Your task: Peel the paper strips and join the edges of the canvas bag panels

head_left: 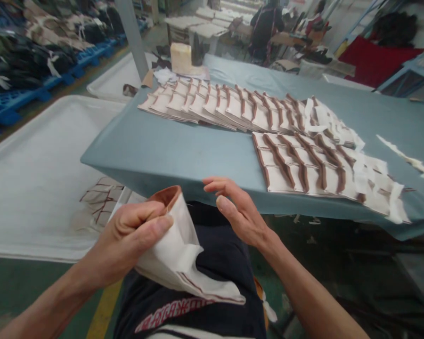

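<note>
My left hand [137, 233] is closed on the upper edge of a white fabric piece with brown trim [176, 254]. The piece hangs over my lap, its brown inner side showing at the top and a dark stitched line near its lower edge. To the right of it, my right hand [238, 212] is in the air with the fingers apart and nothing in them, close to the table's front edge. On the table, a front row of overlapping white pieces with brown edges [304, 162] lies beyond my right hand. A longer similar row [226, 106] is behind it.
A blue-grey cloth covers the table [155, 150]. At left stands a large white bin [49, 188] with a few red-edged fabric pieces [102, 200] in it. A yellowish block [181, 59] sits on the far table edge by a grey post [132, 37]. A person [266, 30] is in the background.
</note>
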`<state>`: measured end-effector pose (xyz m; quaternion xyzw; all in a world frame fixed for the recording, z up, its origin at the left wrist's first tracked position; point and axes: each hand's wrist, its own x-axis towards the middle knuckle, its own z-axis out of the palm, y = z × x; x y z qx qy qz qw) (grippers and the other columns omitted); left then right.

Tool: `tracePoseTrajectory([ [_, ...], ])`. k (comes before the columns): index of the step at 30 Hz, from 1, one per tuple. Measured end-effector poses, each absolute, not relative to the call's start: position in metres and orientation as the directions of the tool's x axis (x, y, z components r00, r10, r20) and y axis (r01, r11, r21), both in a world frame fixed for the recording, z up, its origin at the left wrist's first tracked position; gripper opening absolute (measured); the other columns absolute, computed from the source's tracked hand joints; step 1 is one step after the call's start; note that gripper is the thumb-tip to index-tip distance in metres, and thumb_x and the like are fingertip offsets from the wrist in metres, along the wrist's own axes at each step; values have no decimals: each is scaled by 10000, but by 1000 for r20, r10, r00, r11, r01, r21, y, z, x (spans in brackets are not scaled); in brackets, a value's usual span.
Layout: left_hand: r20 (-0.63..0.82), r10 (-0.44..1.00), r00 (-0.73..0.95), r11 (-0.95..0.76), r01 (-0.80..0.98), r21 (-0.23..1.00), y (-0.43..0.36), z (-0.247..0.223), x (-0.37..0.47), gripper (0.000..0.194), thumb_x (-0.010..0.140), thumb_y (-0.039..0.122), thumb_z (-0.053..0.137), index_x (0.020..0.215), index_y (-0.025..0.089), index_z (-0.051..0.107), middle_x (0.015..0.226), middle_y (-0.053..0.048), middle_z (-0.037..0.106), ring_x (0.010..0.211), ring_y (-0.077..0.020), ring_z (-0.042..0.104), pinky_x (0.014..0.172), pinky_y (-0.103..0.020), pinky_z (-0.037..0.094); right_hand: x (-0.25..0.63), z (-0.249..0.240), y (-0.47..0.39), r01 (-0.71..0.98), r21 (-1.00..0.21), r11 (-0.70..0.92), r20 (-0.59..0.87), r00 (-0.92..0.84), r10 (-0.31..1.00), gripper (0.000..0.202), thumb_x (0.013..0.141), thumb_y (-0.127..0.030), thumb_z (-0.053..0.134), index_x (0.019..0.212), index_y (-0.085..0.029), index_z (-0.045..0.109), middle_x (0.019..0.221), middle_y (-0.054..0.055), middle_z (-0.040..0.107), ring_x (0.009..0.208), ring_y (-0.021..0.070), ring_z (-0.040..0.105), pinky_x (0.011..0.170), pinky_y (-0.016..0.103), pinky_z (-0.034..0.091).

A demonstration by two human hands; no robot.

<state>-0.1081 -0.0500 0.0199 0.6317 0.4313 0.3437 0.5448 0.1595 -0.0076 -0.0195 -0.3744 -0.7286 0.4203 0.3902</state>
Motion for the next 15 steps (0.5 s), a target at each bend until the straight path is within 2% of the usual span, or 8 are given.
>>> tracePoseTrajectory([
  [3,12,955,297,-76,204,976,-46,17,-108,506,1071,453,581,650,235,405,663,25,454,564,-120,417,457,-260,316,150,-15,-21,157,-956,247,131,-526,840,464,1105,-585,598,1318,-193,726,1373,131,783,1254,264,721,1069,414,549],
  [7,39,974,224,-97,252,963,-55,15,-89,506,999,426,586,602,252,325,590,46,351,523,-115,323,465,-284,263,134,-29,-43,184,-971,151,15,-587,809,484,956,-601,742,1207,-188,748,1149,74,808,1064,251,731,992,384,553],
  [11,9,996,83,-36,322,946,-72,0,-86,507,988,493,501,604,267,259,550,53,294,485,-108,296,452,-283,250,136,-54,-58,227,-974,9,-128,-582,803,505,1002,-686,647,1066,-199,767,1019,71,799,985,269,732,930,376,571],
  [15,20,997,-69,11,422,906,-89,-6,-127,571,1085,577,421,638,264,253,595,49,266,517,-116,295,452,-274,256,151,-76,-55,360,-930,-77,-253,-474,843,449,1015,-658,672,1054,-228,796,1058,86,810,1060,309,747,993,409,570],
])
